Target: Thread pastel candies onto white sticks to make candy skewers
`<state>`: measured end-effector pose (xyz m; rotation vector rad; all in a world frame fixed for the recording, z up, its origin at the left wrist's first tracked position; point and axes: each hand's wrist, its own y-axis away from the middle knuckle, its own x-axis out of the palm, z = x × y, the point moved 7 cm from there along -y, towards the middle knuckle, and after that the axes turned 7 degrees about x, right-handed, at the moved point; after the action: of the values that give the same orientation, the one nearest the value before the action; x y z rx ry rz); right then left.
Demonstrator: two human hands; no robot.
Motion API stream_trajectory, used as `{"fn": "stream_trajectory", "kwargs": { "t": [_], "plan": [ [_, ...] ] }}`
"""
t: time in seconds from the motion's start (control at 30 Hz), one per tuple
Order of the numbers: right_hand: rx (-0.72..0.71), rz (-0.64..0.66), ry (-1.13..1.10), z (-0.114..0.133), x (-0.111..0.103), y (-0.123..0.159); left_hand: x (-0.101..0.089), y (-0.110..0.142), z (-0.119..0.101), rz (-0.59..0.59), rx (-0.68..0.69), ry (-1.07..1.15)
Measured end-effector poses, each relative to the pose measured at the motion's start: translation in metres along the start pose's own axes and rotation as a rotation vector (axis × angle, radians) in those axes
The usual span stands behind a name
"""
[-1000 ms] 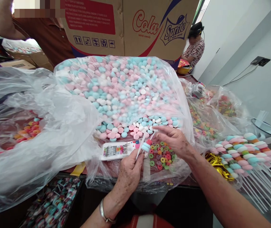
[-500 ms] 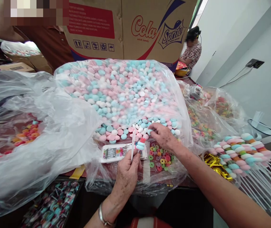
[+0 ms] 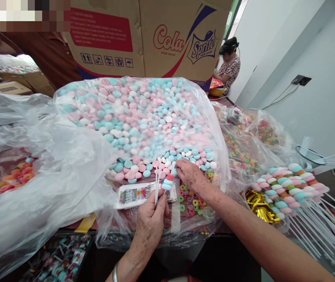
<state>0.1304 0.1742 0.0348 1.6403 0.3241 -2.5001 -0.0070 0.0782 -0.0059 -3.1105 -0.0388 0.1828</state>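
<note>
My left hand [image 3: 151, 215] is closed around thin white sticks [image 3: 157, 184] and a candy skewer [image 3: 167, 184], on which blue and white marshmallows and a red piece are threaded. At the skewer's upper end, my right hand [image 3: 192, 178] has its fingertips pinched together. A bit of blue marshmallow [image 3: 175, 171] shows at those fingertips, mostly covered by them. Just beyond both hands, loose pink, blue and white marshmallows [image 3: 138, 168] spill from a large clear bag [image 3: 144, 113]. Below my right hand lie colourful gummy rings [image 3: 195, 202]. A printed white packet [image 3: 136, 194] lies beside my left hand.
Finished marshmallow skewers [image 3: 290, 188] are piled at the right, beside gold ties [image 3: 261, 205]. A big cardboard box [image 3: 152, 39] stands behind the bag. Bagged orange-red gummies [image 3: 19, 172] are at the left, with a bin of wrapped candy [image 3: 58, 258] below. Two other people are beyond the table.
My right hand has moved from the marshmallow pile to the top of the skewer. The left hand still holds the skewer and sticks. The whole view has shifted slightly.
</note>
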Motion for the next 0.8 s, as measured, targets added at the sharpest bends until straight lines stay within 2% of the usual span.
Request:
{"fn": "stream_trajectory", "kwargs": {
  "t": [0.3,0.47,0.57,0.7,0.73,0.8],
  "plan": [
    [-0.154,0.063,0.149,0.015,0.009,0.005,0.000,-0.001,0.005,0.020,0.004,-0.018],
    [-0.145,0.055,0.113,0.021,0.013,0.006,0.000,-0.001,0.000,0.023,0.015,-0.031],
    [-0.107,0.027,0.007,0.018,0.012,0.004,0.001,-0.001,-0.005,0.030,0.013,-0.039],
    [0.006,-0.051,-0.177,-0.005,-0.003,0.001,0.000,-0.001,-0.010,0.018,0.024,-0.035],
    [0.051,-0.065,-0.290,-0.012,-0.008,0.002,0.001,-0.002,-0.011,0.021,0.032,-0.044],
    [0.187,-0.058,-0.684,-0.030,-0.016,0.005,0.002,-0.002,-0.012,0.047,0.035,-0.071]
  ]
}}
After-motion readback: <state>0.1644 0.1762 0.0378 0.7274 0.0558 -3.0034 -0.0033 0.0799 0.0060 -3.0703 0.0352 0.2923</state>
